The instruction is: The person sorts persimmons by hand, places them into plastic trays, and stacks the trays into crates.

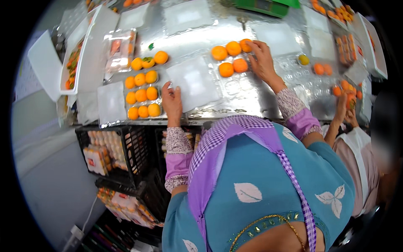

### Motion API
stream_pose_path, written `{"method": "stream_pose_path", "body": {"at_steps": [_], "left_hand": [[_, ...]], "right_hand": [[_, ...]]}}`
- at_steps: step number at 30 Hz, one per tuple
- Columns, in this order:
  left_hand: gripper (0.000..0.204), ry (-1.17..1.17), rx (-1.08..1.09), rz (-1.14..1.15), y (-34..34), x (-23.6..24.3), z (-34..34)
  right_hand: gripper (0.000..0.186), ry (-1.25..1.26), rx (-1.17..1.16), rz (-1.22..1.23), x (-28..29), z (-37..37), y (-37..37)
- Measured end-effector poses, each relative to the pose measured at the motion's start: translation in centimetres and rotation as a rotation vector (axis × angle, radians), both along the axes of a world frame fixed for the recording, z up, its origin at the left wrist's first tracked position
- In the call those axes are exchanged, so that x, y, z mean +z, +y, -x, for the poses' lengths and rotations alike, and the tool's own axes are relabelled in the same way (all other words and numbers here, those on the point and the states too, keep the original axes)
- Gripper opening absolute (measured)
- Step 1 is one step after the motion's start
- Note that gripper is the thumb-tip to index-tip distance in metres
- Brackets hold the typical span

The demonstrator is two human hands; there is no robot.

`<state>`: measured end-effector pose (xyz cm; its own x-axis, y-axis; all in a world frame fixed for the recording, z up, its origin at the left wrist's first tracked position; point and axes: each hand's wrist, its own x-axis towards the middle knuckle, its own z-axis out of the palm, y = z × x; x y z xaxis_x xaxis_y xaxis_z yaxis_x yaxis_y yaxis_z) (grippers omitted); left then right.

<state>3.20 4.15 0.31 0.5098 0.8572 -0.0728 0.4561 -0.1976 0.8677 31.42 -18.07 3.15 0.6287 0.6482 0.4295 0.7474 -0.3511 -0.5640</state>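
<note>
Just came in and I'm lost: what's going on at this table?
The person's right hand touches an orange fruit in a row of three, with two more nearer. The left hand, apparently empty, is beside a white pad. Nine fruits sit in three rows to its left. At right, a co-worker's hands handle fruit.

The right hand (262,63) hides part of an orange (244,45); its grip is unclear. Whether the left hand (171,103) touches the tray (193,82) cannot be told. The top edge cuts off the green box (266,7). Labels on the packs (95,160) are too small to read. A grey shape (383,143) is blurred.
</note>
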Motion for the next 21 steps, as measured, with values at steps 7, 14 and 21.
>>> {"method": "stream_pose_path", "body": {"at_steps": [7,14,21], "left_hand": [[0.041,-0.003,0.0,-0.036,-1.2,0.4,0.8],[0.038,0.027,0.039,-0.088,-2.5,2.2,2.2],[0.03,-0.088,0.137,-0.14,-2.5,3.1,4.8]], "right_hand": [[0.05,0.009,-0.059,0.046,1.0,3.5,-0.8],[0.045,0.044,-0.032,0.077,1.8,4.5,-1.1],[0.037,0.04,0.052,0.027,3.3,5.4,0.4]]}}
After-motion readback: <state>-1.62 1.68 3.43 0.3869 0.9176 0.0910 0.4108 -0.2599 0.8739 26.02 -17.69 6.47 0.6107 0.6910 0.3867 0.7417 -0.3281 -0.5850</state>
